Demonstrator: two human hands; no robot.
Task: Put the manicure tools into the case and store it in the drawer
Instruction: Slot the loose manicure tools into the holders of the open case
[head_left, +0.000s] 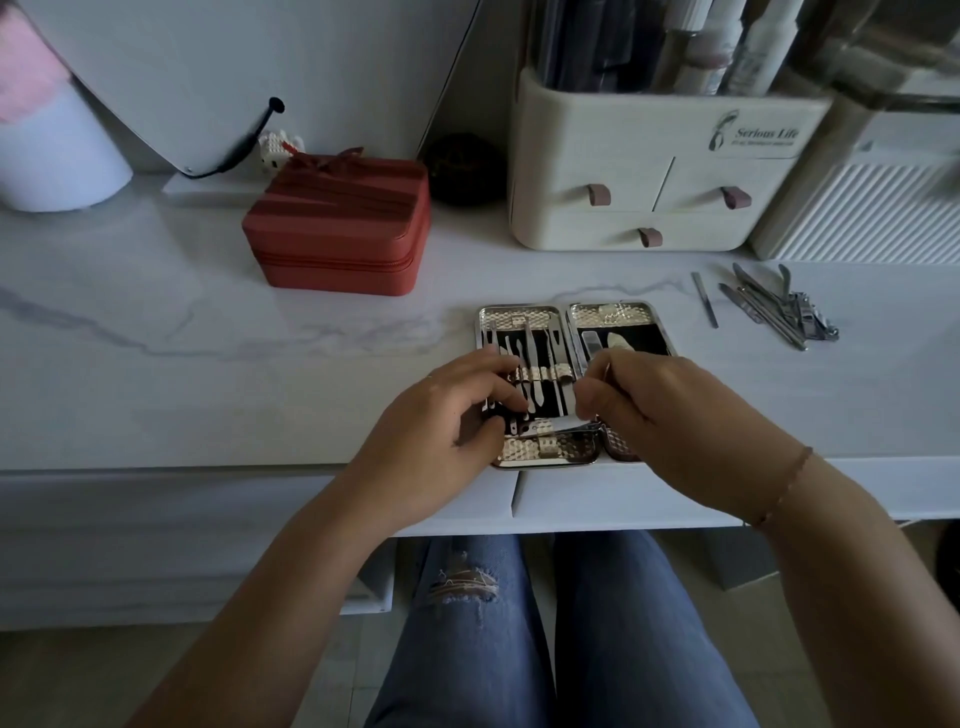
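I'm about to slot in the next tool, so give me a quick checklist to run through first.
1. Is the case open and flat on the desk? Ok.
2. Are the loose tools all packed? Not ok: a pile and a single file lie right of the case.
3. Does the right hand have a tool? Ok: it pinches a thin tool.
4. Is the left hand steadying the case? Cannot tell: its curled fingers lie over the left half.
5. Is the drawer open? Not ok: the front below the desk edge looks shut.
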